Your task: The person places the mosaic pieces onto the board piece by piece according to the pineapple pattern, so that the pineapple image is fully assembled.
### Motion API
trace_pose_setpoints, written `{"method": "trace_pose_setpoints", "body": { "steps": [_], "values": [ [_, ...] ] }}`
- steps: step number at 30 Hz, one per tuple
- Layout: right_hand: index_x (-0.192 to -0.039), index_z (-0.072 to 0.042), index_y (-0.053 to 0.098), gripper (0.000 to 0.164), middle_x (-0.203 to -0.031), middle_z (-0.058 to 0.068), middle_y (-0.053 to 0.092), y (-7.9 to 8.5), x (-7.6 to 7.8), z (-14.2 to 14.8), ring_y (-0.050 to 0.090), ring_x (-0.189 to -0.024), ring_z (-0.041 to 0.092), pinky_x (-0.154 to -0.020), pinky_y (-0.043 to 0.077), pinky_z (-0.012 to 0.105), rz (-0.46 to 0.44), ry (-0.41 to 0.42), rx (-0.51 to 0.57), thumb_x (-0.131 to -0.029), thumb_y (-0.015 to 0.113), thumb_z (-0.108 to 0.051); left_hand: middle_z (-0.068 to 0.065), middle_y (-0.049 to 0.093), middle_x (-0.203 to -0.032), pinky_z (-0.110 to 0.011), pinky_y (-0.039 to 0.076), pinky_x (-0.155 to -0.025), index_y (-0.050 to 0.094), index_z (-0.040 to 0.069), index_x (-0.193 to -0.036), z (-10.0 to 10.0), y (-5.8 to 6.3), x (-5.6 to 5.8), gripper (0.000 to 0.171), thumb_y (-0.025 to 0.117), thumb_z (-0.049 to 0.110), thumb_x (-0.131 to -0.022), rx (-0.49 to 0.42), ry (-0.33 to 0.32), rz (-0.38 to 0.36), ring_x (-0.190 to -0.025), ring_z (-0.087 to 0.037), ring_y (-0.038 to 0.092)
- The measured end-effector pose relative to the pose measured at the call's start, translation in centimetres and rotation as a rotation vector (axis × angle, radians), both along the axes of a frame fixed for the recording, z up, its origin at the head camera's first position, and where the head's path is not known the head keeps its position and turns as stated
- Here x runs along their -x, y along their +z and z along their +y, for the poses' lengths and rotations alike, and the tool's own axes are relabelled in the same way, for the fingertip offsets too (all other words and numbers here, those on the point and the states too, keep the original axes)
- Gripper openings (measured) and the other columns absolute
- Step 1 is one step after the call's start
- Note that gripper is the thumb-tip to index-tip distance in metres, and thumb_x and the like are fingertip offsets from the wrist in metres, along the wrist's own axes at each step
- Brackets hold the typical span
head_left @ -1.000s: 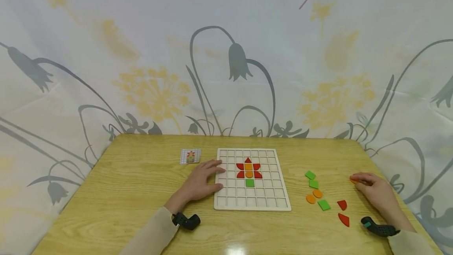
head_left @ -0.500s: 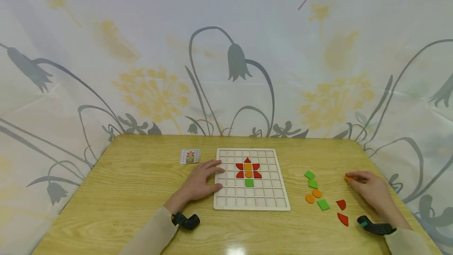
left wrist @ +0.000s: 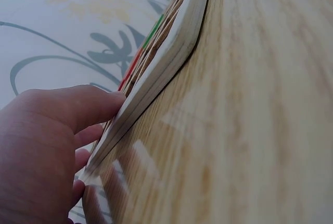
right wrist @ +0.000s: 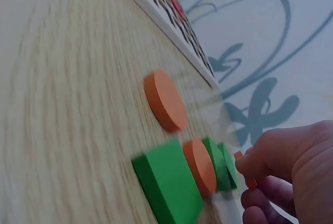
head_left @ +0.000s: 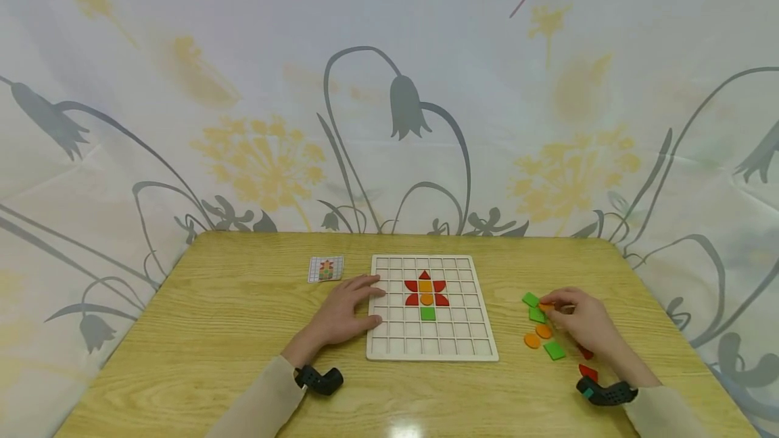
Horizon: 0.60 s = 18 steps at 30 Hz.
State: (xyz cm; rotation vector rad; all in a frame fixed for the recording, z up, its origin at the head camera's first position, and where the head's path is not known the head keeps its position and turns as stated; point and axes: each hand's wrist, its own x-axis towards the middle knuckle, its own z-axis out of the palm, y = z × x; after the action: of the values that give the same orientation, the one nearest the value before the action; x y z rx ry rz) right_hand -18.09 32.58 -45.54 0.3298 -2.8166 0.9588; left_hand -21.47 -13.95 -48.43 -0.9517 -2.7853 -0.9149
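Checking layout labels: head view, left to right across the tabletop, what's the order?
Small pattern card → left hand resting on the board's left edge → white wooden grid board with the red, orange and green flower → loose green square tile → right hand pinching a small orange piece.

One grid board (head_left: 389, 350), one card (head_left: 326, 268) — three loose green squares (head_left: 554, 350), two red wedges (head_left: 587, 372).
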Motion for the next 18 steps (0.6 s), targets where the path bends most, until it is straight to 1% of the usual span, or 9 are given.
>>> {"method": "trace_pose_setpoints", "body": {
  "steps": [6, 10, 14, 18],
  "values": [
    [-0.102, -0.010, 0.076, 0.014, -0.104, 0.002, 0.064, -0.2, 0.4, -3.7, 0.058, -0.079, 0.010, -0.066, 0.051, 0.026, -0.007, 0.122, 0.043, -0.089, 0.073, -0.005, -0.006, 0.042, -0.154, -0.059, 0.026, -0.114, 0.064, 0.014, -0.132, 0.0, 0.1, -0.1, 0.045, 0.067, 0.033, -0.091, 0.000, 0.003, -0.012, -0.143, -0.034, 0.033],
    [-0.099, -0.014, 0.076, 0.015, -0.100, -0.003, 0.063, -0.5, 0.7, -6.0, 0.053, -0.076, 0.008, -0.065, 0.048, 0.025, 0.012, 0.197, 0.059, -0.088, 0.074, -0.004, -0.007, 0.043, -0.153, -0.060, 0.027, -0.113, 0.064, 0.013, -0.131, 0.1, 0.0, 0.0, 0.044, 0.067, 0.033, -0.092, -0.002, 0.003, -0.008, -0.143, -0.034, 0.033],
    [-0.097, -0.015, 0.076, 0.016, -0.100, -0.004, 0.063, -0.8, 1.0, -8.2, 0.053, -0.077, 0.008, -0.066, 0.048, 0.025, 0.009, 0.279, 0.083, -0.086, 0.075, -0.003, -0.008, 0.044, -0.153, -0.061, 0.027, -0.111, 0.065, 0.012, -0.131, 0.1, 0.0, 0.0, 0.044, 0.067, 0.034, -0.093, -0.007, -0.004, 0.001, -0.142, -0.036, 0.034],
    [-0.097, -0.015, 0.076, 0.017, -0.101, -0.003, 0.064, -0.9, 1.4, -10.1, 0.054, -0.079, 0.008, -0.067, 0.049, 0.025, 0.008, 0.341, 0.106, -0.085, 0.074, -0.003, -0.008, 0.043, -0.153, -0.060, 0.026, -0.113, 0.064, 0.013, -0.132, 0.0, 0.0, 0.0, 0.045, 0.066, 0.034, -0.092, -0.003, -0.004, -0.005, -0.143, -0.035, 0.033]
  ]
}}
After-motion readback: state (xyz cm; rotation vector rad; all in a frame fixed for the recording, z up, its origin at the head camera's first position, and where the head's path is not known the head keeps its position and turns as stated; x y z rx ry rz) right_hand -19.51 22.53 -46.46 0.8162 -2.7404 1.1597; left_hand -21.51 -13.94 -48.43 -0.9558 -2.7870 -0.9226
